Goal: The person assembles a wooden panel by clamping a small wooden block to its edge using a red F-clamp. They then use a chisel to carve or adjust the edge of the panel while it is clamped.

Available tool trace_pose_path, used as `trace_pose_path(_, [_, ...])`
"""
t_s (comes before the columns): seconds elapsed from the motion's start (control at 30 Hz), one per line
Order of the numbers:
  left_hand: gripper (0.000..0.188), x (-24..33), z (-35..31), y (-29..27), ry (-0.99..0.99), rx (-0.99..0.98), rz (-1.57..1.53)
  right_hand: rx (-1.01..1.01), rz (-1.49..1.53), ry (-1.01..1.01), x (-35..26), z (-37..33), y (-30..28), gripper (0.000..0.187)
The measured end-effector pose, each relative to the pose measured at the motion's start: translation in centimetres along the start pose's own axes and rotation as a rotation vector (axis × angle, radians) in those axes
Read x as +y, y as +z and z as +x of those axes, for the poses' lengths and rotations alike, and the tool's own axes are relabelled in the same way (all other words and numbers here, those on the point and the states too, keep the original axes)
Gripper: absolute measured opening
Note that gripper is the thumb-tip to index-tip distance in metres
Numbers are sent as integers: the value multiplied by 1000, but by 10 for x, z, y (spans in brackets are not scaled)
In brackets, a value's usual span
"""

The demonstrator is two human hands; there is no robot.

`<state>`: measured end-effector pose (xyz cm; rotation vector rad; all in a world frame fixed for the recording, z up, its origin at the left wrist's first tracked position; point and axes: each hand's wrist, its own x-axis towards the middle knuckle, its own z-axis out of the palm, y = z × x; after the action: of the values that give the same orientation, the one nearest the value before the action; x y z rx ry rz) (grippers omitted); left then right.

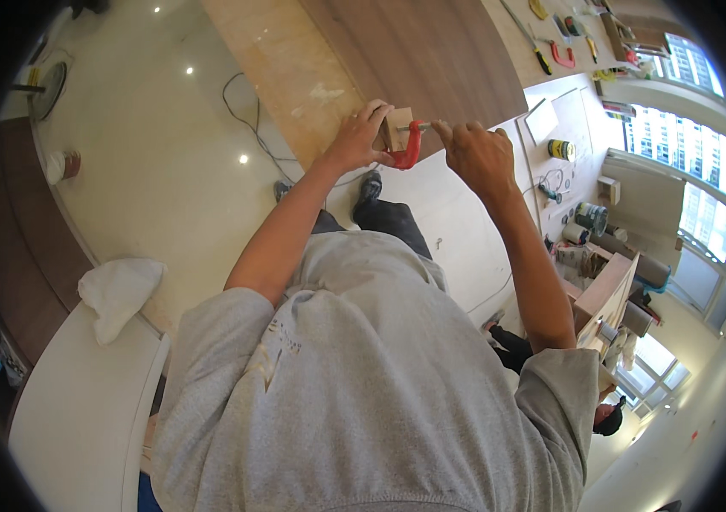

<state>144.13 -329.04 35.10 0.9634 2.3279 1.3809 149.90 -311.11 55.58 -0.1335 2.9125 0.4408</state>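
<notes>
A red G-clamp [412, 154] sits at the near edge of a workbench, with a small pale wood block [400, 126] under its screw. My left hand [358, 141] is closed at the block and the clamp's frame, its thumb by the red metal and its fingers curled beside the block. On the other side, my right hand [480, 158] is closed at the outer end of the clamp's screw; the handle is mostly hidden by the fingers. Under the block, a dark brown wood panel [423, 51] lies beside a strip of lighter plywood [282, 51].
A yellow-handled tool [542, 60] and another red clamp [563, 56] lie on the far right bench. Cans, including a black and yellow one [562, 150], stand at right. A cable [252, 128] trails over the glossy floor at left. Another person [609, 418] is at lower right.
</notes>
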Motion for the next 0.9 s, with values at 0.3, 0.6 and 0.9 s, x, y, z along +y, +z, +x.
trace_pose_path(0.3, [105, 10, -1, 0, -45, -3, 30, -95, 462, 484, -46, -1, -21, 64])
trace_pose_path(0.6, [107, 11, -3, -11, -39, -29, -132, -286, 486, 376, -17, -4, -44, 42])
trace_pose_path(0.9, [55, 71, -25, -7, -214, -118, -634, 142, 319, -525, 53, 9, -10, 44])
